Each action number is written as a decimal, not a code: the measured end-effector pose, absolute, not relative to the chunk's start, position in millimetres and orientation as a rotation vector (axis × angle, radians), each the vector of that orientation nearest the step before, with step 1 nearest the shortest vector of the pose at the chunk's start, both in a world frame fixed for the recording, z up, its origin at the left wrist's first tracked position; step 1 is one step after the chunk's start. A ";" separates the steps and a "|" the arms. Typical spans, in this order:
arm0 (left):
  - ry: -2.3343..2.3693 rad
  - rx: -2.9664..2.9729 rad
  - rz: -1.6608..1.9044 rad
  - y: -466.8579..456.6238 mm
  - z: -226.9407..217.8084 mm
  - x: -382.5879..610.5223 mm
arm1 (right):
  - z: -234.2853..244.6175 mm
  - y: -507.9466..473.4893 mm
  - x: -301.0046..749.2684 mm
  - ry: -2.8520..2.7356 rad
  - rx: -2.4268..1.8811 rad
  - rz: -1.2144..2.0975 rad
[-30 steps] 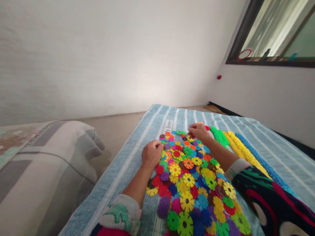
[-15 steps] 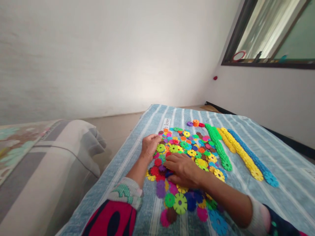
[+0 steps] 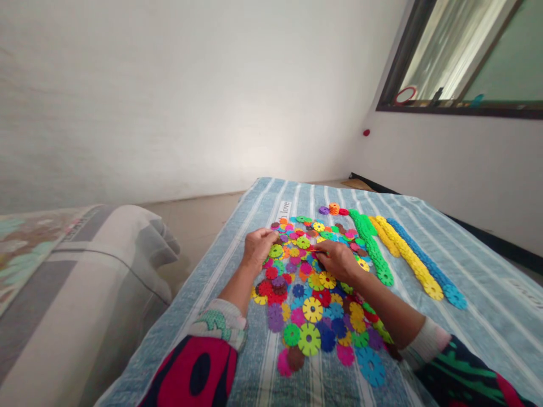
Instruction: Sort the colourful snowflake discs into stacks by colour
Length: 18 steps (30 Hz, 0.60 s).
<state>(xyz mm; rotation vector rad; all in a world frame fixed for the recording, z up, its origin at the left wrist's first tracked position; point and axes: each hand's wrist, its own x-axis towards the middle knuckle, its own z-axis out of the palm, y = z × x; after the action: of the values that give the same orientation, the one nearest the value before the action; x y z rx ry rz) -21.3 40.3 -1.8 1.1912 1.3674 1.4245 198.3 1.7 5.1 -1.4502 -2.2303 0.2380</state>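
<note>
Two hands [image 3: 259, 249] [image 3: 340, 261] over loose discs [image 3: 322, 297]; striped cloth [image 3: 217, 272] margin at left.

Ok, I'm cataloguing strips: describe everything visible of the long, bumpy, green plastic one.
The long green strip of notched, plastic-looking discs shows them overlapping in a line, one round face at the near end. It lies on the white-striped blue cloth, slanting from far left to near right, beside the multicoloured loose discs. A shorter green piece lies along its far right side, perhaps touching. The right hand is apart from it.
</note>
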 end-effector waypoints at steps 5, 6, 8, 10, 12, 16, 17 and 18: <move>1.371 1.226 1.410 38.3 -0.9 -22.0 | 10.1 -22.7 206.2 -2.112 -1.352 0.397; 1.374 1.231 1.407 37.8 -0.5 -22.2 | 11.6 -30.0 209.6 -2.084 -1.339 0.416; 1.384 1.249 1.399 37.1 0.3 -22.4 | 13.7 -45.7 217.7 -2.075 -1.355 0.408; 1.401 1.274 1.383 37.0 1.3 -22.2 | 13.9 -61.1 223.7 -2.142 -1.421 0.342; 1.416 1.288 1.366 37.4 2.5 -21.5 | 12.8 -74.2 222.9 -2.229 -1.484 0.255; 1.450 1.301 1.345 38.6 4.6 -20.4 | 11.7 -87.6 193.9 -2.369 -1.545 0.124; 1.459 1.311 1.341 39.3 4.4 -20.6 | 12.3 -88.3 182.9 -2.382 -1.551 0.107; 1.466 1.324 1.335 40.2 3.7 -21.2 | 13.3 -88.5 171.6 -2.394 -1.526 0.095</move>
<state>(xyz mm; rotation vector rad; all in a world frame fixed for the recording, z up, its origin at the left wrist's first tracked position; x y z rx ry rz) -21.2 40.2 3.7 1.3243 1.4660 1.3351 171.6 -88.5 13.3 -1.5258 -2.3941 0.0952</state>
